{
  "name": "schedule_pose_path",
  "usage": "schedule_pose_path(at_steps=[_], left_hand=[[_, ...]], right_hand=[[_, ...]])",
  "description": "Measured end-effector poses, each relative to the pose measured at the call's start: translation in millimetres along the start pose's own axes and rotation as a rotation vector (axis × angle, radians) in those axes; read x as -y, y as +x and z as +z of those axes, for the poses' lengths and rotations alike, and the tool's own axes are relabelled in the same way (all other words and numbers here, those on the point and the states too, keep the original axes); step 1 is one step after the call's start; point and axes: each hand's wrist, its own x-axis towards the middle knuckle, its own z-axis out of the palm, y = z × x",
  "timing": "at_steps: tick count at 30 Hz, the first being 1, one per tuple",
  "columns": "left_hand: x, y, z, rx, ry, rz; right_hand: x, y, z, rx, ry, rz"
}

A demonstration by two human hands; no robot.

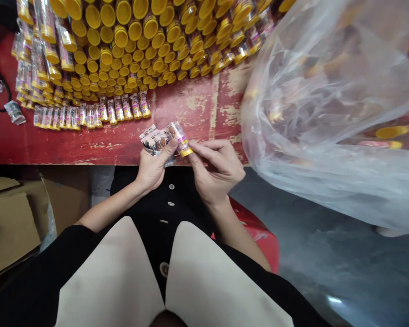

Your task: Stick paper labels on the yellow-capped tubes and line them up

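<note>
My left hand [154,167] is closed around a bunch of small printed labels [156,140] near the table's front edge. Its thumb lies against the upper part of a small clear tube [179,138] with a pink and purple print and a yellow cap. At the cap end, the fingertips and thumb of my right hand [218,169] pinch the same tube, which is tilted. Beyond my hands, a row of similar tubes [127,107] lies side by side on the red table [187,104].
Many stacked tubes with yellow caps [132,32] fill the table's back. A large translucent plastic bag [293,91] holding more tubes stands at the right. On the left are a small packet [15,112], a black cable [7,86] and a cardboard box [12,222] below.
</note>
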Motion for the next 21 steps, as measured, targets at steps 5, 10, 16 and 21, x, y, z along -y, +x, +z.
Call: schedule_pose_path(at_steps=[5, 10, 16, 21], left_hand=[[-6, -1, -5.1, 0.017, 0.080, -0.023], [-19, 4, -13.1, -0.025, 0.052, 0.016], [-54, 16, -61.4, -0.249, -0.153, 0.208], [-107, 22, -145.7, -0.543, -0.227, 0.488]], right_hand=[[0, -3, 13, -0.053, -0.080, -0.056], [-1, 0, 29, -0.029, -0.034, -0.098], [9, 30, 126, 0.234, 0.220, -0.125], [42, 37, 260, 0.607, 0.180, -0.191]])
